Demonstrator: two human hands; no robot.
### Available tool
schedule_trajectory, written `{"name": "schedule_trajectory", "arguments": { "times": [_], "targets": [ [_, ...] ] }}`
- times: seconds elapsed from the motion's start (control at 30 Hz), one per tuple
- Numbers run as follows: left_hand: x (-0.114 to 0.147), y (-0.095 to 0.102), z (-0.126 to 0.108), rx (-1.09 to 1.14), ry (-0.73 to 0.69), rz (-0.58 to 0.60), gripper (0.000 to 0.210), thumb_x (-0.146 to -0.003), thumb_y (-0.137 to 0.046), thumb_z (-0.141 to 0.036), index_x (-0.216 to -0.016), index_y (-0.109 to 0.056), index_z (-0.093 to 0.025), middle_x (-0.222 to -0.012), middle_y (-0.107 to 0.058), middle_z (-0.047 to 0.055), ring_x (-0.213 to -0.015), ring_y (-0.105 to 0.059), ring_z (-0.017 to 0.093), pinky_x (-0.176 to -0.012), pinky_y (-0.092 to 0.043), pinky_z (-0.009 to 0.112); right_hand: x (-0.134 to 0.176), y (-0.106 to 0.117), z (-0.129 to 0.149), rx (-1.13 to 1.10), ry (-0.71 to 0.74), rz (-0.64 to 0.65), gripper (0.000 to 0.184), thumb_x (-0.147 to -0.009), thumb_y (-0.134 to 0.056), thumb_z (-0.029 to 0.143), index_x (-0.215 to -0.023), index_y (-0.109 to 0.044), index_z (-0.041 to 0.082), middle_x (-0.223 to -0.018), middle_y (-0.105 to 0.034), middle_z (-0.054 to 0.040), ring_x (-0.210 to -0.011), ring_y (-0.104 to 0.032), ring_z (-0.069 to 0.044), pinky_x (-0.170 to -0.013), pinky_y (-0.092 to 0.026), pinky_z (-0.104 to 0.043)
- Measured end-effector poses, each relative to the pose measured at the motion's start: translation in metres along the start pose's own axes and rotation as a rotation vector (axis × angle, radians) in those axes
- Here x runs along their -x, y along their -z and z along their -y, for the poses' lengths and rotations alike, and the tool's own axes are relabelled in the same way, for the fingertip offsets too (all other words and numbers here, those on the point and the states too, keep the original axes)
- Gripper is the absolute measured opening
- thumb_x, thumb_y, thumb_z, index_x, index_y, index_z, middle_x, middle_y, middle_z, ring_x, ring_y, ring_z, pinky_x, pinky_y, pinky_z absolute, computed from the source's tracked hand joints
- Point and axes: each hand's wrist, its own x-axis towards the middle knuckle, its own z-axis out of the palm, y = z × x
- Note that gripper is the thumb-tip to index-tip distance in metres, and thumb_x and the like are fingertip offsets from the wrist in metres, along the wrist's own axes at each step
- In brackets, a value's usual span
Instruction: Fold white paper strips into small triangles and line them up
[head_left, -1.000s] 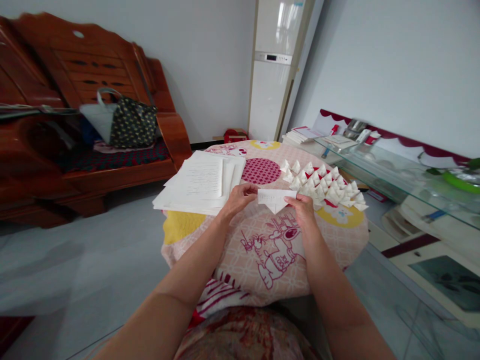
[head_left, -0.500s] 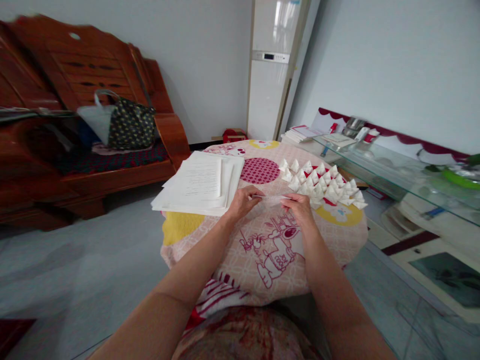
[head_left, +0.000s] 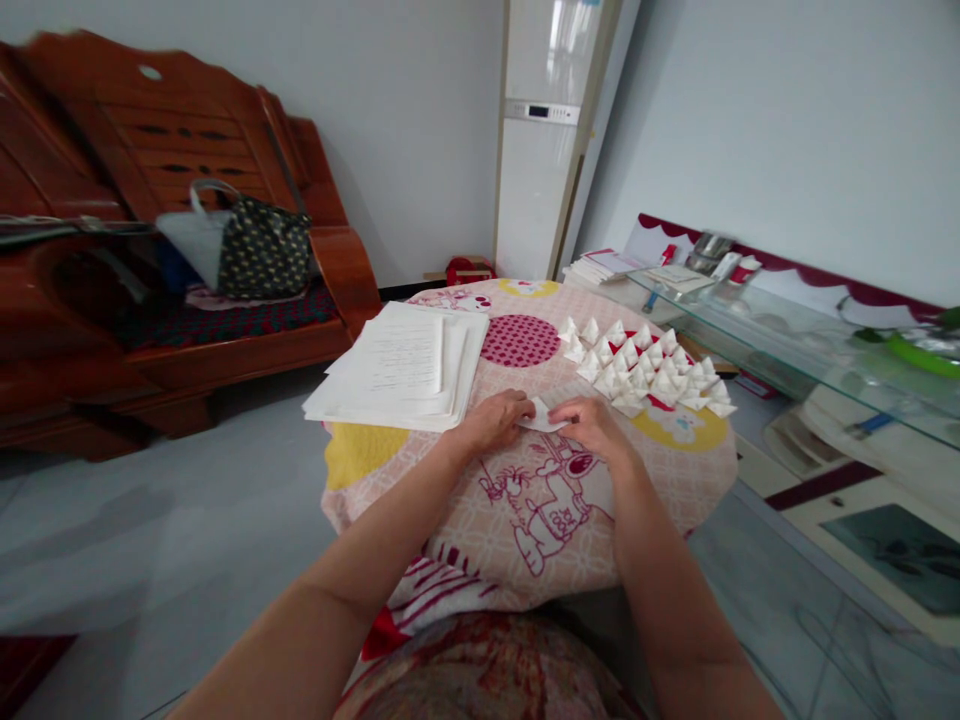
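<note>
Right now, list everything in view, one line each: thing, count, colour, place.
Small folded white paper piece: one, white, pressed on the cloth between both hands.
Cluster of folded white paper triangles: many, white, far right of the table.
Stack of white paper sheets: one stack, white, far left of the table.
Pink cartoon-print cloth: one, pink with red and yellow patches, covering the round table.
Dark dotted handbag: one, dark with pale dots, on the bench.
Carved red-brown wooden bench: one, left.
Tall white air-conditioner cabinet: one, far corner.
Glass shelf: one, clear, right, holding small items.
Left hand: one, on the paper piece.
Right hand: one, on the paper piece.
</note>
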Motion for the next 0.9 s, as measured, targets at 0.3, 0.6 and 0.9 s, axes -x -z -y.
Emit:
{"name": "schedule_trajectory", "arguments": {
  "times": [0.3, 0.6, 0.9],
  "targets": [
    [0.001, 0.012, 0.001, 0.046, 0.001, 0.127, 0.024, -0.086, -0.057, -0.011, -0.09, -0.08, -0.017, -0.092, -0.073, 0.007, -0.085, -0.066, 0.019, -0.078, -0.048, 0.028, 0.007, -0.007, 0.017, 0.373, 0.138, 0.095, 0.03, -0.075, -0.06, -0.001, -0.086, -0.079, 0.02, -0.098, -0.079, -0.0084, -0.096, -0.068, -0.025, -0.099, -0.049, -0.039],
    [0.0, 0.01, 0.008, 0.059, 0.025, 0.131, 0.021, -0.086, -0.062, -0.013, -0.089, -0.082, -0.02, -0.089, -0.075, 0.005, -0.081, -0.066, 0.017, -0.073, -0.046, 0.027, 0.011, -0.005, 0.032, 0.508, 0.085, 0.137, 0.032, -0.08, -0.049, -0.001, -0.072, -0.074, 0.018, -0.082, -0.072, -0.0114, -0.085, -0.063, -0.024, -0.079, -0.047, -0.033],
    [0.0, 0.008, 0.002, 0.028, -0.055, 0.114, 0.024, -0.092, -0.059, -0.016, -0.1, -0.081, -0.021, -0.093, -0.073, 0.006, -0.086, -0.066, 0.017, -0.075, -0.047, 0.026, 0.011, -0.008, 0.039, 0.443, 0.02, 0.117, 0.025, -0.083, -0.054, 0.005, -0.076, -0.076, 0.016, -0.081, -0.072, -0.0082, -0.078, -0.062, -0.02, -0.074, -0.044, -0.03]
  ]
}}
